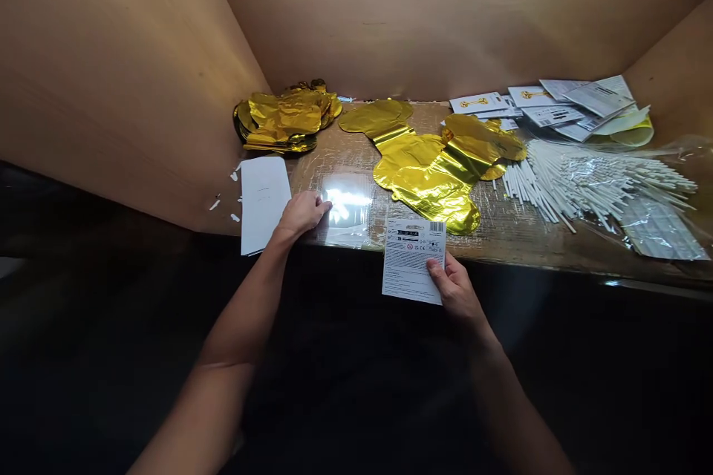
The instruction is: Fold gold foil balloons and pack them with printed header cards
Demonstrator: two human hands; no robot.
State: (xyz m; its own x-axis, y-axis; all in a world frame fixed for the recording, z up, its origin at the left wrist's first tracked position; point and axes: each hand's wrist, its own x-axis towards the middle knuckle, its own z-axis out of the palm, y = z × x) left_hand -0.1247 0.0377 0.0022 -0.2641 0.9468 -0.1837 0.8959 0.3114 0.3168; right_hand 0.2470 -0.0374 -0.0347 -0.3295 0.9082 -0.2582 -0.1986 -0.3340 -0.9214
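A printed barcode card (413,261) sits pinched in our right hand (455,288), while our left hand (302,213), well apart, rests on a clear plastic sleeve (346,209) on the surface (512,234).

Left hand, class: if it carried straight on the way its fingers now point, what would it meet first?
The left hand would most likely meet the clear plastic sleeve first, lying at its fingertips; the gold foil balloon lies beyond, though depth is unclear.

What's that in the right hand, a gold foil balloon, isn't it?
Not quite: in the head view, the right hand holds a white printed card with a barcode instead.
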